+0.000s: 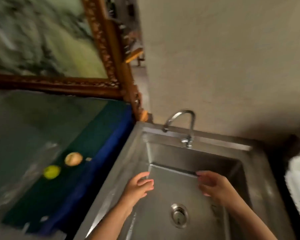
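Note:
Both of my hands hover over a stainless steel sink [260, 172]. My left hand [139, 186] is above the basin's left side, its fingers loosely curled and holding nothing. Above the right side is my right hand [213, 186], fingers relaxed and pointing left, also empty. The two hands are apart, with a bare stretch of basin floor between them. A round drain [179, 215] lies in the basin floor below my right forearm. A curved chrome faucet [180, 122] rises from the back rim. The whole frame is motion-blurred.
Left of the sink stands a table with a glass top over green cloth and a blue edge [111, 153]. A yellow-green round fruit [51, 172] and a tan round item [73, 158] lie on it. A carved-frame painting [100, 40] leans behind. A white slatted basket [299, 187] is at the right.

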Demonstrator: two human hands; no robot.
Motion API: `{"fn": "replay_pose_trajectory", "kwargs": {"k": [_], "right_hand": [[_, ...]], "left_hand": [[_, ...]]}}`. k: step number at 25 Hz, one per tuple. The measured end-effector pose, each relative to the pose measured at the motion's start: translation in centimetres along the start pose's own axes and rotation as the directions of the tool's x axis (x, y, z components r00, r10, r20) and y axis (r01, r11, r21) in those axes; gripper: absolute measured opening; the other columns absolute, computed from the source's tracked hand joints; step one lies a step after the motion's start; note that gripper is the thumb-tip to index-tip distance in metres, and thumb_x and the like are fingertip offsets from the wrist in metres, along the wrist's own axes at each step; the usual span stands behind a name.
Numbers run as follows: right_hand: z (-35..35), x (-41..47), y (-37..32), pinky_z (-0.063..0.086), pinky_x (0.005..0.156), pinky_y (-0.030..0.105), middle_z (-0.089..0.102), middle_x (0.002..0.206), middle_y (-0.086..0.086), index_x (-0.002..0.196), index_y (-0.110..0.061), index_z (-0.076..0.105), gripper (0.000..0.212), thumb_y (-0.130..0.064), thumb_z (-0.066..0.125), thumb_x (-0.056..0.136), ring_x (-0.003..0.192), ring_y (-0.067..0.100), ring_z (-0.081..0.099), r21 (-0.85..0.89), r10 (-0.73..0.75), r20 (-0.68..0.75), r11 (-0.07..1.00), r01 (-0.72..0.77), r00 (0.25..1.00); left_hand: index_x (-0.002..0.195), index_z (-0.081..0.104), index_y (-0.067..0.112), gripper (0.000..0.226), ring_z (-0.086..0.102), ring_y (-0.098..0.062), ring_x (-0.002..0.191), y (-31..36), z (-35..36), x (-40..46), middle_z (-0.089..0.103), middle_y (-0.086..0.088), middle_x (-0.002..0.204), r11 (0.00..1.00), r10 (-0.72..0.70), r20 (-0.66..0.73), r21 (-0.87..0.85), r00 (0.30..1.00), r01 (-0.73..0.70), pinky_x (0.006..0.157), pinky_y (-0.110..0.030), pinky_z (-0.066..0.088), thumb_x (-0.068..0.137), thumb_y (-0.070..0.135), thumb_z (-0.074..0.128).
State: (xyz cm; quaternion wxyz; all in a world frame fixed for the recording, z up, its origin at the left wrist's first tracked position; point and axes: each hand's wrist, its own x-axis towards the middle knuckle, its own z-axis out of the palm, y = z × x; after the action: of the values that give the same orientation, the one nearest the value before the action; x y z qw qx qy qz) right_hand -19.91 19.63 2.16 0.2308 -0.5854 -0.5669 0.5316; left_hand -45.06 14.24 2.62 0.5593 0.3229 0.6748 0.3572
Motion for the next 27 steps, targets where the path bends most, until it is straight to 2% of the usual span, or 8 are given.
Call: {"fn": "replay_pose_trajectory", "kwargs": {"k": [2, 5, 8, 11, 15, 17, 23, 27], "right_hand": [[5.2, 3.2, -3.5, 0.053, 0.069, 0.031, 0.068, 0.097, 0.003, 0.105, -0.022, 0.063, 0.037, -0.004, 0.072, 0.074, 0.070, 0.013, 0.065, -0.033, -0.048, 0.109, 0.998, 0.052, 0.993], [14.5, 7.5, -7.5, 0.049, 0.067, 0.028, 0.065, 0.100, 0.007, 0.109, -0.015, 0.063, 0.039, -0.003, 0.073, 0.073, 0.059, 0.007, 0.060, -0.040, -0.101, 0.216, 0.993, 0.112, 0.971], [23.9, 10.9, -10.7, 0.048, 0.070, 0.025, 0.062, 0.106, 0.009, 0.117, -0.013, 0.059, 0.048, -0.005, 0.075, 0.072, 0.073, 0.014, 0.062, -0.048, -0.134, 0.296, 0.987, 0.154, 0.946], [32.0, 14.1, -12.7, 0.048, 0.079, 0.026, 0.058, 0.118, 0.009, 0.126, -0.014, 0.052, 0.058, -0.009, 0.075, 0.073, 0.093, 0.016, 0.058, -0.058, -0.138, 0.351, 0.984, 0.168, 0.926], [40.4, 19.1, -13.9, 0.043, 0.096, 0.026, 0.051, 0.134, 0.003, 0.136, -0.020, 0.044, 0.069, -0.015, 0.074, 0.074, 0.118, 0.017, 0.052, -0.118, -0.191, 0.418, 0.958, 0.262, 0.888], [42.5, 20.8, -14.6, 0.043, 0.098, 0.025, 0.049, 0.136, 0.000, 0.138, -0.022, 0.042, 0.070, -0.016, 0.073, 0.075, 0.124, 0.015, 0.047, -0.098, -0.222, 0.462, 0.949, 0.298, 0.858], [47.0, 24.0, -14.1, 0.050, 0.096, 0.031, 0.060, 0.127, 0.000, 0.129, -0.019, 0.053, 0.062, -0.010, 0.074, 0.071, 0.110, 0.012, 0.059, -0.039, -0.265, 0.536, 0.941, 0.337, 0.801], [45.2, 22.6, -13.1, 0.052, 0.079, 0.013, 0.068, 0.105, -0.007, 0.122, -0.017, 0.059, 0.057, -0.009, 0.077, 0.068, 0.089, -0.002, 0.065, 0.093, -0.296, 0.440, 0.954, 0.285, 0.848]], "left_hand": [[0.124, 0.051, 0.011, 0.036, 0.063, -0.016, 0.081, -0.8, -5.6, 0.2, 0.064, -0.007, 0.103, 0.995, 0.000, -0.163, -0.094, 0.987, -0.015, 0.069, -0.023, 0.042, 0.088, 0.010, 0.056], [0.126, 0.048, 0.005, 0.036, 0.060, -0.022, 0.079, -2.3, -13.9, 0.8, 0.058, -0.013, 0.108, 0.954, -0.061, -0.375, -0.294, 0.925, -0.056, 0.065, -0.025, 0.039, 0.090, 0.005, 0.051], [0.130, 0.044, 0.005, 0.038, 0.057, -0.027, 0.087, -4.3, -21.2, 2.1, 0.055, -0.013, 0.111, 0.873, -0.174, -0.504, -0.476, 0.846, -0.104, 0.071, -0.032, 0.041, 0.092, 0.004, 0.046], [0.139, 0.032, 0.004, 0.045, 0.049, -0.030, 0.098, -6.2, -26.1, 4.8, 0.048, -0.018, 0.122, 0.761, -0.249, -0.517, -0.628, 0.819, -0.165, 0.081, -0.038, 0.037, 0.094, -0.001, 0.036], [0.142, 0.029, 0.017, 0.050, 0.045, -0.034, 0.125, -7.8, -29.9, 10.4, 0.046, -0.012, 0.137, 0.679, -0.329, -0.489, -0.717, 0.808, -0.157, 0.094, -0.042, 0.037, 0.094, 0.007, 0.044], [0.141, 0.031, 0.018, 0.050, 0.047, -0.031, 0.124, -7.8, -30.4, 12.5, 0.047, -0.011, 0.137, 0.646, -0.327, -0.492, -0.740, 0.807, -0.190, 0.093, -0.041, 0.040, 0.094, 0.010, 0.046], [0.128, 0.050, 0.016, 0.039, 0.061, -0.023, 0.099, -9.1, -31.7, 16.1, 0.063, -0.006, 0.105, 0.589, -0.313, -0.534, -0.758, 0.785, -0.281, 0.073, -0.031, 0.050, 0.089, 0.009, 0.052], [0.120, 0.052, 0.017, 0.033, 0.064, -0.020, 0.091, -8.3, -31.0, 15.6, 0.063, -0.007, 0.104, 0.642, -0.236, -0.543, -0.710, 0.806, -0.290, 0.069, -0.029, 0.053, 0.089, 0.006, 0.051]]}}
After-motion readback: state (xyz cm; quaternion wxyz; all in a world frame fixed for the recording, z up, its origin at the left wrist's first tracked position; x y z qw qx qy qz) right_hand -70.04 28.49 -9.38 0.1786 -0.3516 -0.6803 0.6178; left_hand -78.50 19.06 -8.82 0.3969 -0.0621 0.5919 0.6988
